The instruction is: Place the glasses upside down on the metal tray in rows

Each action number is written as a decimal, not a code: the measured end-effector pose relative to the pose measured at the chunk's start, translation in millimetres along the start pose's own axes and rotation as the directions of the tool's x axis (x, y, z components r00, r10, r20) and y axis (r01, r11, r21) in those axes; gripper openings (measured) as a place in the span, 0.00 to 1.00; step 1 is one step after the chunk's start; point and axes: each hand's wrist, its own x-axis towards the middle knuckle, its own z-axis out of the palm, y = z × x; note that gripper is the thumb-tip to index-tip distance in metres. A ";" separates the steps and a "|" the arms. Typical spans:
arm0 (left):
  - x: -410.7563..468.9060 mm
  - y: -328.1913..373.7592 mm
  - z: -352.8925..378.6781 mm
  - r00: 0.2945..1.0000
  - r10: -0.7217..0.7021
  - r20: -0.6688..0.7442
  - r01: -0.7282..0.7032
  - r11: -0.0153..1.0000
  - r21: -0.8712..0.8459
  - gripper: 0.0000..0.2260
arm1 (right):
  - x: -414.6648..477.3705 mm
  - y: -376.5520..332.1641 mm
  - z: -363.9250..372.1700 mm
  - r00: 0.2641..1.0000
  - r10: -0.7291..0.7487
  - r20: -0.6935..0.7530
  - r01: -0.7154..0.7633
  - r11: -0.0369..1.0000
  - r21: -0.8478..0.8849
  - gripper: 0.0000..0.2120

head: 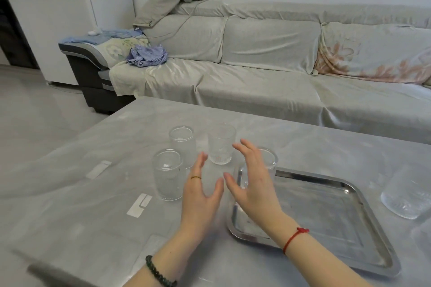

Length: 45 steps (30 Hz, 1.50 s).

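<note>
A metal tray lies on the grey table at the right. One clear glass stands in its far left corner, partly hidden behind my right hand, which is open with fingers spread just in front of it. Three more clear glasses stand on the table left of the tray: one nearest, one behind it, and one just beyond my fingertips. My left hand is open, with a gold ring, between the near glass and the tray. Another glass sits right of the tray.
The grey table carries white tape marks at the left. Behind it runs a long covered sofa with clothes piled at its left end. A white fridge stands at the far left. Part of another glass shows at the right edge.
</note>
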 end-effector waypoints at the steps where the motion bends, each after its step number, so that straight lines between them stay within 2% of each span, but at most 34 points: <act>1: 1.3 -0.6 -14.2 0.995 0.042 -0.091 -0.040 0.999 0.024 0.31 | 3.4 -7.3 10.2 0.999 0.024 0.045 -0.026 0.998 0.059 0.27; 3: 7.5 -6.5 -40.0 0.967 0.096 -0.238 -0.065 0.989 0.134 0.34 | 7.6 -17.2 33.2 0.985 0.104 0.136 -0.122 0.983 0.135 0.29; 5: 17.9 -15.8 -59.9 0.963 0.009 -0.271 0.041 0.983 0.179 0.38 | 10.3 -20.0 57.2 0.956 0.192 0.223 -0.232 0.958 0.169 0.32; 9: 36.9 -40.4 -78.8 0.947 -0.315 -0.071 0.320 0.944 0.084 0.42 | 17.0 -20.2 90.9 0.864 0.364 0.348 -0.448 0.871 0.201 0.38; 11: 41.4 -49.5 -80.2 0.933 -0.361 0.006 0.360 0.931 0.065 0.34 | 18.4 -19.8 101.6 0.821 0.385 0.422 -0.499 0.843 0.201 0.42; 13: 43.9 -52.1 -80.3 0.940 -0.340 0.015 0.337 0.937 0.091 0.26 | 18.5 -20.4 110.5 0.817 0.359 0.452 -0.491 0.843 0.218 0.44; 17: 40.7 -46.2 -80.5 0.958 -0.288 -0.008 0.287 0.949 0.130 0.24 | 14.7 -22.5 114.8 0.860 0.347 0.374 -0.462 0.839 0.286 0.39; 21: 20.5 -24.7 -68.7 0.972 -0.232 0.020 0.228 0.967 0.113 0.28 | 2.2 -15.2 89.5 0.903 0.311 0.295 -0.405 0.844 0.351 0.35; 28: -4.0 36.0 2.2 0.973 -0.126 0.195 0.136 0.990 -0.039 0.28 | -25.2 9.3 -3.3 0.934 0.345 0.096 -0.352 0.839 0.415 0.34; 32: -14.5 58.6 53.0 0.928 -0.081 0.362 0.120 0.989 -0.087 0.35 | -38.8 35.8 -54.6 0.912 0.411 -0.009 -0.383 0.858 0.343 0.33; 35: -19.9 62.6 80.9 0.876 -0.076 0.477 0.128 0.989 -0.077 0.35 | -47.5 57.4 -81.2 0.879 0.469 -0.083 -0.432 0.859 0.276 0.33; 39: -31.4 54.1 99.0 0.820 -0.082 0.566 0.078 0.996 0.031 0.35 | -51.6 84.6 -97.7 0.823 0.553 -0.129 -0.516 0.823 0.236 0.39; 42: -32.4 47.1 108.5 0.776 -0.102 0.623 0.048 0.994 0.103 0.35 | -48.4 98.3 -97.8 0.801 0.578 -0.153 -0.546 0.811 0.210 0.39; 45: -25.3 43.9 119.8 0.758 -0.153 0.634 0.099 0.988 0.120 0.36 | -43.5 107.0 -92.7 0.796 0.589 -0.141 -0.559 0.804 0.202 0.39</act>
